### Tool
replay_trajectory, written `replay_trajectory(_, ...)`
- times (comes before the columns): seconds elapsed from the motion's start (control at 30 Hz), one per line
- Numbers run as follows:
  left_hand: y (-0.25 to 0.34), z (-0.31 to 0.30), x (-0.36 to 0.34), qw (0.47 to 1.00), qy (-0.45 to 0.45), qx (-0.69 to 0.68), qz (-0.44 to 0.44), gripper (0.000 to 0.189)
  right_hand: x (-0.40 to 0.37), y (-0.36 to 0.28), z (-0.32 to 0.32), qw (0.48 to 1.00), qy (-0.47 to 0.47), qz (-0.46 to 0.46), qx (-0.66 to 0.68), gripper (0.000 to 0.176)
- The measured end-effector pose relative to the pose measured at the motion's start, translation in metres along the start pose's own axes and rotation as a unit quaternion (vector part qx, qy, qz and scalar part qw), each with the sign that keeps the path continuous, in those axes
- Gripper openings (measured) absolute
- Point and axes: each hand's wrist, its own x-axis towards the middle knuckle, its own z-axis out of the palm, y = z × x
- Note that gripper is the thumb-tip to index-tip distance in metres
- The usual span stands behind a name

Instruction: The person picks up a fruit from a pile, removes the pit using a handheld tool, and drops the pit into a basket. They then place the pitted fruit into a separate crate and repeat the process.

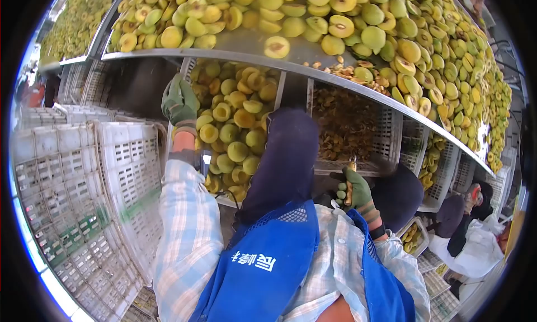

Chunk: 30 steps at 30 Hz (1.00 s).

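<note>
My left hand (180, 101), in a green glove, is closed at the left rim of a plastic crate (278, 90) full of halved yellow-green stone fruit (229, 133). My right hand (359, 189), gloved too, is wrapped round a wooden-handled tool (350, 182) with a short metal tip pointing away from me. The exact kind of tool is too small to make out. Beyond that hand stands a second crate (386, 134), holding brown pits and scraps (342, 123). Both crates sit below the metal table edge.
A metal-edged table (240, 42) heaped with halved fruit (408, 48) spans the far side. Stacked white crates (126, 171) rise on my left. My knees come up between the crates. Another person's gloved hand (475, 196) and more crates are at the right.
</note>
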Motion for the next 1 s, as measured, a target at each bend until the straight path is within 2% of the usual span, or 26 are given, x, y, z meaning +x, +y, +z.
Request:
replay_trajectory(0.07, 0.082, -0.014, 0.031, 0.991, -0.038, -0.091, 0.091, 0.021, 0.004, 0.000, -0.004, 1.000, -0.029, -0.002, 0.000, 0.044)
replay_trajectory(0.13, 0.141, -0.004, 0.054, 0.963, -0.088, -0.120, 0.226, 0.027, 0.005, 0.001, -0.005, 0.999, -0.046, -0.011, 0.012, 0.047)
replay_trajectory(0.2, 0.182, 0.020, 0.056, 0.949, -0.259, -0.001, 0.181, 0.042, 0.004, 0.000, -0.005, 0.997, -0.065, -0.022, 0.024, 0.049)
replay_trajectory(0.23, 0.194, 0.039, 0.059, 0.934, -0.332, 0.038, 0.130, 0.048, 0.003, 0.000, -0.006, 0.996, -0.074, -0.029, 0.031, 0.049)
replay_trajectory(0.3, 0.212, 0.077, 0.060, 0.876, -0.468, 0.114, 0.028, 0.060, 0.000, 0.001, -0.010, 0.993, -0.094, -0.047, 0.044, 0.050)
replay_trajectory(0.37, 0.230, 0.077, 0.057, 0.891, -0.449, 0.066, 0.025, 0.062, -0.002, 0.005, -0.016, 0.989, -0.116, -0.071, 0.053, 0.049)
replay_trajectory(0.4, 0.237, 0.074, 0.055, 0.897, -0.439, 0.042, 0.023, 0.063, -0.013, 0.002, -0.010, 0.991, -0.093, -0.082, 0.057, 0.047)
replay_trajectory(0.5, 0.240, 0.067, 0.042, 0.925, -0.343, -0.119, 0.116, 0.064, -0.045, -0.010, 0.003, 0.987, -0.057, -0.149, -0.017, 0.041)
replay_trajectory(0.53, 0.251, 0.053, 0.039, 0.911, -0.338, -0.174, 0.159, 0.064, -0.049, -0.015, 0.006, 0.976, -0.064, -0.203, -0.045, 0.034)
replay_trajectory(0.63, 0.284, 0.009, 0.018, 0.820, -0.418, -0.340, 0.191, 0.064, -0.063, -0.033, 0.016, 0.950, -0.098, -0.279, -0.097, 0.029)
replay_trajectory(0.73, 0.323, -0.039, -0.011, 0.721, -0.522, -0.445, 0.099, 0.057, -0.084, -0.042, 0.031, 0.920, -0.121, -0.365, -0.075, 0.030)
replay_trajectory(0.77, 0.332, -0.050, -0.016, 0.702, -0.533, -0.457, 0.121, 0.055, -0.088, -0.043, 0.034, 0.908, -0.134, -0.393, -0.058, 0.030)
replay_trajectory(0.83, 0.347, -0.068, -0.029, 0.663, -0.552, -0.480, 0.160, 0.051, -0.086, -0.040, 0.035, 0.913, -0.124, -0.387, -0.037, 0.030)
replay_trajectory(0.87, 0.358, -0.075, -0.048, 0.650, -0.534, -0.538, 0.056, 0.046, -0.086, -0.036, 0.034, 0.915, -0.119, -0.384, -0.028, 0.030)
replay_trajectory(0.97, 0.370, -0.078, -0.083, 0.592, -0.486, -0.630, -0.127, 0.050, -0.098, -0.027, 0.028, 0.924, -0.169, -0.343, 0.002, 0.031)
replay_trajectory(1.0, 0.376, -0.074, -0.091, 0.573, -0.467, -0.653, -0.166, 0.058, -0.095, -0.023, 0.025, 0.918, -0.219, -0.329, 0.031, 0.033)
